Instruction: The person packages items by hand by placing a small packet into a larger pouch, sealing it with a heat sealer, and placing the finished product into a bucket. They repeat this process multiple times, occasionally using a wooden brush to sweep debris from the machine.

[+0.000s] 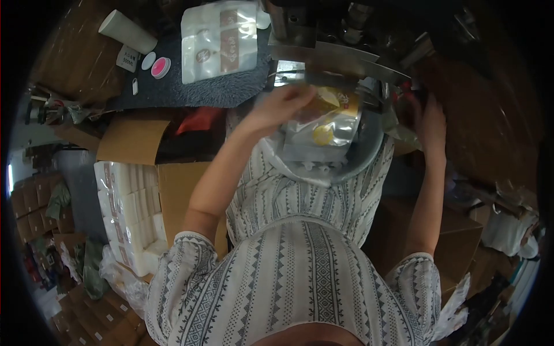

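My left hand (287,106) is over the left part of a round basin (369,153) on my lap, close to the yellow-and-silver pouches (340,128) lying in it. It is blurred, and its fingers and anything in them are hard to make out. On the right, my right hand (431,121) is by a clear plastic bag (401,121) with something red near the fingers; whether it grips the bag is unclear. Above the basin stands a dark metal machine (334,60) with a long horizontal bar.
On a grey fluffy mat (242,86) lie white pouches (219,43), a paper cup (128,32) and a pink round tin (161,67). An open cardboard box (184,179) and stacked white packs (130,213) stand at left; another box (450,242) is at right.
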### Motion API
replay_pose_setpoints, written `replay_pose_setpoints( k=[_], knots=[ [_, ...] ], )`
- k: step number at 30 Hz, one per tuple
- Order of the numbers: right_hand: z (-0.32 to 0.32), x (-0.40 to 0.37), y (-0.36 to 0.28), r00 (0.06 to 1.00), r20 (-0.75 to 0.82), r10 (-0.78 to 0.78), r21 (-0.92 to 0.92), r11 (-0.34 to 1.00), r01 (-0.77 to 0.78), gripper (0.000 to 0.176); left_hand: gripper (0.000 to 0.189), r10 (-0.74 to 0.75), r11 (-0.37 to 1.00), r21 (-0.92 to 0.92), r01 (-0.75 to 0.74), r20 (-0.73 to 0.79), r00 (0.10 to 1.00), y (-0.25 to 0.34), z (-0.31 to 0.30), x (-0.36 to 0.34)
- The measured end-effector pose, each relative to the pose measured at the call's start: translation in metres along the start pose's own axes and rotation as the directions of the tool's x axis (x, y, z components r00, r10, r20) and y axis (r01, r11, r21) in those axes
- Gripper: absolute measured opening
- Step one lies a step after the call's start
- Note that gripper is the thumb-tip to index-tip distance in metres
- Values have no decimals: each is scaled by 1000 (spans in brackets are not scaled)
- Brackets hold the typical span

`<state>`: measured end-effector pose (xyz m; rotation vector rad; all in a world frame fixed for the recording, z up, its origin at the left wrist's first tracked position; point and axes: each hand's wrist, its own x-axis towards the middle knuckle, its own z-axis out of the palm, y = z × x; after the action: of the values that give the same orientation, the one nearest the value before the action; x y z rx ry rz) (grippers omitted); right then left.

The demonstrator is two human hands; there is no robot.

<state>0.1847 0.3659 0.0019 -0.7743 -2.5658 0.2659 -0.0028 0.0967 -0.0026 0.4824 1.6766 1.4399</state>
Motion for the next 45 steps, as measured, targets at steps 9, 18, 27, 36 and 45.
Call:
replay_pose_setpoints(
  k=[9, 18, 27, 36, 45],
  knots=[
    [19, 3, 13, 936, 262, 235, -1, 970, -244, 37, 62, 749, 108, 994, 16, -92, 656, -3, -183, 101],
    [5, -3, -10, 994, 92, -63, 148, 988, 49, 25, 70, 639, 172, 946, 274, -319, 700, -23, -117, 44],
    [-10, -1, -26, 956, 292, -21, 86, 996, -4, 18, 34, 695, 199, 980, 11, -149, 704, -39, -71, -42],
    [-33, -10, -137, 939, 235, -251, 661, 750, 35, 23, 10, 724, 447, 882, -148, -260, 639, -8, -29, -81],
    [-17, -10, -127, 868, 352, -351, 722, 692, -12, 30, 14, 343, 740, 618, -265, -8, 939, -15, 11, -54]
  ],
)
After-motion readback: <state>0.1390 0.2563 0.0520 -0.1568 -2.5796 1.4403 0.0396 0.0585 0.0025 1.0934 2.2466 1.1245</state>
